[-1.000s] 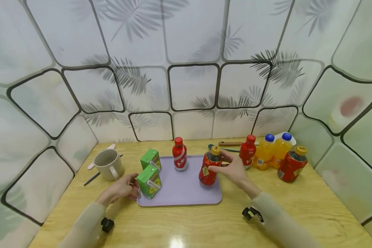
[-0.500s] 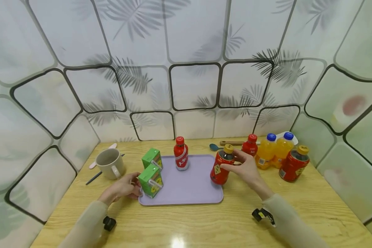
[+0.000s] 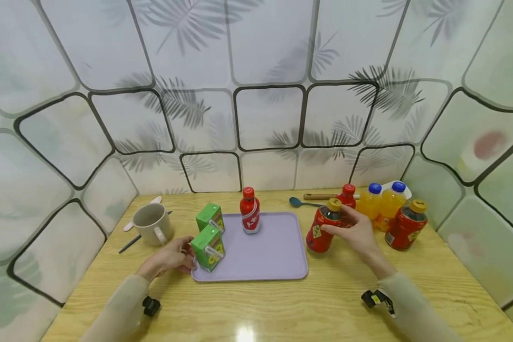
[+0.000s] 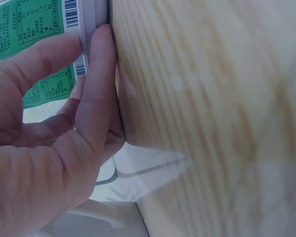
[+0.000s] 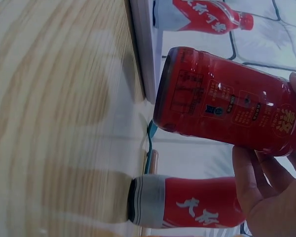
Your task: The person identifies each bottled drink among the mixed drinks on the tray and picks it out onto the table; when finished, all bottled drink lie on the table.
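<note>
My right hand grips a red-labelled drink bottle with a yellow cap, thumb on one side and fingers on the other. In the right wrist view the bottle is lifted off the wooden table, just right of the lilac tray. At the tray's left edge, my left hand pinches the rim beside a green drink carton; the left wrist view shows its fingers along the tray's side. A second green carton and a small red bottle stand on the tray.
A grey mug stands left, near a dark pen-like stick and a pink spoon. Rightward are another red bottle, two orange drinks and a second yellow-capped bottle. Behind lies a teal spoon.
My right hand has carried the yellow-capped bottle rightward, from over the tray to past its right edge. My left hand has stayed at the tray's left rim.
</note>
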The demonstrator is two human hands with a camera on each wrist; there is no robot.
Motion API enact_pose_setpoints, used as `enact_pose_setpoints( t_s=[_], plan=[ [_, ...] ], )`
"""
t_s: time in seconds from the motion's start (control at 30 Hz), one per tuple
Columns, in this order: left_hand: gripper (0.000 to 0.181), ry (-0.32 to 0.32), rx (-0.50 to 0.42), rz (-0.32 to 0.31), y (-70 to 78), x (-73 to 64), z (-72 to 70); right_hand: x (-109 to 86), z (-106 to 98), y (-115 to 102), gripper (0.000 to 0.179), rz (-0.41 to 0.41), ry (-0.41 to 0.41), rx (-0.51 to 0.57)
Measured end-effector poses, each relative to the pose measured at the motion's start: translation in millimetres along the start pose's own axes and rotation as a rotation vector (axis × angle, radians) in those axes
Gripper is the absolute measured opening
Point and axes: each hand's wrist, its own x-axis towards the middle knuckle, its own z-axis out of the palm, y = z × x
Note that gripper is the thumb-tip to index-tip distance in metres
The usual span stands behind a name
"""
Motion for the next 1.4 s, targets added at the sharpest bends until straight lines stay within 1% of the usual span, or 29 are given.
enact_pose_setpoints(
  t_s=[0.07, 0.3, 0.53, 0.67, 0.87, 1.0, 1.17, 1.4],
  plan=[
    [0.073, 0.008, 0.001, -0.007, 0.3, 0.1, 0.0, -1.0, -3.9, 0.9, 0.076, 0.004, 0.009, -0.013],
    [0.074, 0.011, 0.010, -0.016, -0.7, 1.0, 1.4, -6.4, -20.1, 5.5, 0.086, 0.067, 0.028, -0.035],
    [0.070, 0.010, 0.017, -0.019, -0.7, 1.1, 0.7, -14.3, -37.5, 6.7, 0.092, 0.107, 0.060, -0.130],
    [0.069, 0.012, 0.012, -0.016, 0.4, 0.7, -0.6, -17.4, -44.8, 9.0, 0.095, 0.116, 0.082, -0.139],
    [0.071, 0.014, 0.004, -0.022, 1.0, -0.7, -1.0, -19.6, -48.7, 9.6, 0.096, 0.128, 0.111, -0.141],
    [0.073, 0.024, 0.008, -0.029, 0.9, -1.6, -1.1, -20.7, -51.1, 8.9, 0.096, 0.140, 0.151, -0.159],
    [0.072, 0.022, 0.015, -0.024, 1.8, -1.0, -1.0, -22.7, -56.1, 10.1, 0.097, 0.173, 0.199, -0.160],
    [0.068, 0.013, 0.022, -0.007, 1.1, 0.3, -1.8, -24.7, -66.1, 17.3, 0.095, 0.202, 0.255, -0.178]
  ],
)
